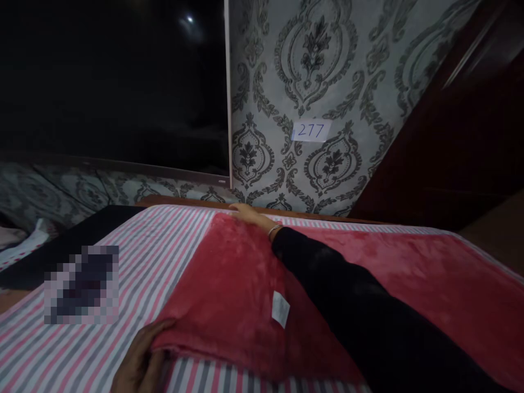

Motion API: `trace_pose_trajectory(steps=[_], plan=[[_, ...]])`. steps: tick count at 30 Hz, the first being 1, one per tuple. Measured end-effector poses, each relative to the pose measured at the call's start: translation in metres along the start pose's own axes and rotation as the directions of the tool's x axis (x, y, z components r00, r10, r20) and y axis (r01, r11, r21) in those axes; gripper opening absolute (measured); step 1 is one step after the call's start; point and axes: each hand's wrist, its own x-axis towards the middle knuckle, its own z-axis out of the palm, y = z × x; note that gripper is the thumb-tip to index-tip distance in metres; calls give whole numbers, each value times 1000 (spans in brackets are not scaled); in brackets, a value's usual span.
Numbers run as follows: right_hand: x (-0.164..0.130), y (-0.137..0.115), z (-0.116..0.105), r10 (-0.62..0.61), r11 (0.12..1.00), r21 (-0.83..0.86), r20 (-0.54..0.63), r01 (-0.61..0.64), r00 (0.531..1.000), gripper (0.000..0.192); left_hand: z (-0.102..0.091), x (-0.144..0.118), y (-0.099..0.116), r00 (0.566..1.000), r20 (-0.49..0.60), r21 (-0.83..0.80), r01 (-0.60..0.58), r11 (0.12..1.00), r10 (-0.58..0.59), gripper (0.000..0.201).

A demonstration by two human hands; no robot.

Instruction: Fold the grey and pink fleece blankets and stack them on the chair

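A red plush blanket [229, 295], folded over in part, lies across a surface covered by a pink, grey and white striped sheet [139, 262]. A small white tag [280, 309] shows on its folded part. At the near left corner, my left hand [141, 355] has its fingers closed on the blanket's edge. Reaching forward in a black sleeve, my right hand [252, 216] rests at the far left corner, palm down with fingers stretched out to the left. Its fingertips lie close to the back edge of the striped sheet.
Behind the surface is a patterned wall [262, 98] with a paper marked 277 [311, 130]. A large dark screen [110, 87] takes up the upper left. On the right leans a dark red-brown panel [458, 125]. A pixelated patch covers something on the sheet's left side.
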Motion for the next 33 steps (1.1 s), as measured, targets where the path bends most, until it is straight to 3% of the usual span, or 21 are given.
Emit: trace_pose_trajectory(steps=[5,8,11,14,17,19,20,23,26,33], plan=[[-76,48,-25,-23,987,-157,-54,14,998,63,2,3,18,998,-2,10,-65,998,65,35],[-121,75,-25,22,962,-271,-71,-40,997,62,1,7,27,997,39,29,-65,998,63,36],[-146,92,-26,132,959,-232,-146,-164,980,56,-1,3,45,995,-7,132,-94,987,96,43],[-156,99,-29,214,956,-153,-226,-252,950,56,6,-16,82,959,-42,331,-253,909,281,48],[-161,98,-28,289,945,-78,-250,-317,924,57,33,-46,123,857,161,274,-515,812,489,44],[-163,94,-25,319,941,-38,-244,-337,916,59,58,-63,140,791,299,215,-601,770,534,52],[-163,91,-23,328,939,-21,-240,-342,914,59,69,-68,145,777,345,219,-612,760,526,56],[-163,80,-16,334,941,20,-229,-338,914,66,94,-75,147,806,369,291,-573,766,462,60],[-160,70,-10,312,950,48,-232,-309,922,72,101,-73,143,833,326,320,-543,777,448,56],[-156,69,-5,305,952,60,-312,-301,900,60,113,-72,140,766,290,278,-641,716,573,51]])
